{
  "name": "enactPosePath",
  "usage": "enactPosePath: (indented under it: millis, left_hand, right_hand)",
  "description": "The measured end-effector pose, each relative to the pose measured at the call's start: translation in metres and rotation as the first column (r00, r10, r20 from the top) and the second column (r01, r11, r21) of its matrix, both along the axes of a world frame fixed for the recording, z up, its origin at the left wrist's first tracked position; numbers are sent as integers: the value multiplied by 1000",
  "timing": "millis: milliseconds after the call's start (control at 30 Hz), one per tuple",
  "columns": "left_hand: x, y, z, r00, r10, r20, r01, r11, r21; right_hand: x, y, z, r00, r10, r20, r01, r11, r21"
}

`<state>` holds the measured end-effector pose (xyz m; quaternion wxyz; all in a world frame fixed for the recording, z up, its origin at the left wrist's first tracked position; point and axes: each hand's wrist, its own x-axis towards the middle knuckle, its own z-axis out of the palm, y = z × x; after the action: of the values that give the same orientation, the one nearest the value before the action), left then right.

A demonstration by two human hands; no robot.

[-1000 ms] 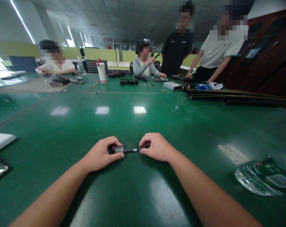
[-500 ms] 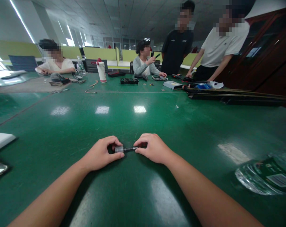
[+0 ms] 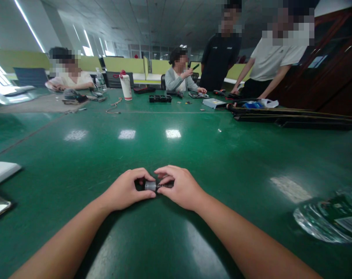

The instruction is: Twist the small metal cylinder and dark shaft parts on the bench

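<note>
A small grey metal cylinder (image 3: 150, 186) with a thin dark, ridged shaft (image 3: 166, 186) lies sideways, low over the green table. My left hand (image 3: 131, 188) is closed around the cylinder, thumb on the near side and index finger on the far side. The shaft points right into my right hand (image 3: 182, 186), whose thumb and a finger pinch it close to the cylinder while the index finger arches above. The shaft's far end is hidden by my right hand. What kind of part this is, I cannot make out.
On the right a large clear bottle with a green label (image 3: 335, 217) lies on its side. White-edged objects (image 3: 3, 174) stand at the left edge. Across the green table (image 3: 135, 151) are a white tumbler (image 3: 126, 87), a black block (image 3: 160, 99), long dark strips (image 3: 295, 118) and several people.
My right hand has slid left along the shaft, from its outer end to beside the cylinder. My left hand keeps hold of the cylinder.
</note>
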<state>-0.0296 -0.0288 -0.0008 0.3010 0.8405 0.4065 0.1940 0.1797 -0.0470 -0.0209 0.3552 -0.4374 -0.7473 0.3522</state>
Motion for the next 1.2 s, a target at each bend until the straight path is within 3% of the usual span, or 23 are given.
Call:
enactPosePath:
  millis: [100, 267, 500, 1200]
  left_hand:
    - [0, 1, -2, 1000, -8, 2, 8, 1000, 1]
    - [-1, 1, -2, 1000, 8, 9, -8, 1000, -1]
    - [-1, 0, -2, 999, 27, -26, -27, 1000, 2]
    - [0, -2, 3, 998, 29, -58, -30, 999, -21]
  right_hand:
    - [-1, -1, 0, 1000, 27, -17, -27, 1000, -16]
    - [5, -1, 8, 990, -5, 141, -18, 986, 165]
    - [8, 0, 8, 966, -43, 255, 12, 992, 122]
    - [7, 2, 4, 967, -8, 255, -33, 987, 156]
